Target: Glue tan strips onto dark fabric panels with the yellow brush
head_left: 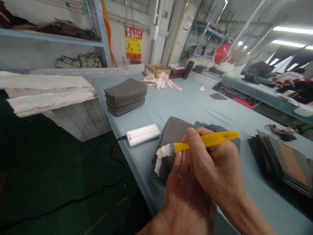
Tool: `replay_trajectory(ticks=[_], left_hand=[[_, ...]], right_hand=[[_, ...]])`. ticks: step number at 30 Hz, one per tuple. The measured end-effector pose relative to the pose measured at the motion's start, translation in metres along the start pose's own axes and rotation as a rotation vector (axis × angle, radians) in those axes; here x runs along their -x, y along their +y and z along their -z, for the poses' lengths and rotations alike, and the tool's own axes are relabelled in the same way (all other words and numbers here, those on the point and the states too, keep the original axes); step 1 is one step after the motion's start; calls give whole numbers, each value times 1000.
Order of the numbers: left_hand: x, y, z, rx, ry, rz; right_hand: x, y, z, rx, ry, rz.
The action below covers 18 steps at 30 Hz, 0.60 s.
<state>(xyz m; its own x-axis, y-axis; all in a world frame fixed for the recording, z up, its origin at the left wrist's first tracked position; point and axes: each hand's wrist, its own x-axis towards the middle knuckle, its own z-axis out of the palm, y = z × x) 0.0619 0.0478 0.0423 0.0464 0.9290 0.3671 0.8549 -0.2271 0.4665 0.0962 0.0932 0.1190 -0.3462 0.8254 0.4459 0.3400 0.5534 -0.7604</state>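
Observation:
My right hand [215, 163] is closed around the yellow handle of a brush [207, 139]. White paste coats the bristles, which touch the near left edge of a dark grey panel [174, 127]. A white streak of paste [157, 166] runs along that edge. Below and partly behind the right hand, my left hand [186, 189] holds the panel down with bent fingers; its thumb is hidden. More dark grey pieces lie under and behind the panel, partly covered by my hands.
A white power bank [143, 134] with a black cable lies left of the panel. Behind it stands a stack of dark grey panels [126, 96]. More panels [281, 160] lean at the right. Pink cloth [161, 81] and a cardboard box [156, 70] sit at the table's far end.

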Motion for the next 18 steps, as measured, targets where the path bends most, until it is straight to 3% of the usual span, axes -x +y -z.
replay_trajectory(ticks=[3, 7, 10, 18], left_hand=[[9, -3, -3, -11, -8, -5], [14, -6, 16, -33, -81, -111], [12, -5, 27, -69, -59, -60], [12, -1, 24, -96, -64, -47]], right_hand=[[-12, 5, -2, 51, 25, 23], [-34, 12, -5, 148, 35, 34], [-54, 19, -9, 221, 50, 66], [-105, 41, -23, 409, 131, 129]])
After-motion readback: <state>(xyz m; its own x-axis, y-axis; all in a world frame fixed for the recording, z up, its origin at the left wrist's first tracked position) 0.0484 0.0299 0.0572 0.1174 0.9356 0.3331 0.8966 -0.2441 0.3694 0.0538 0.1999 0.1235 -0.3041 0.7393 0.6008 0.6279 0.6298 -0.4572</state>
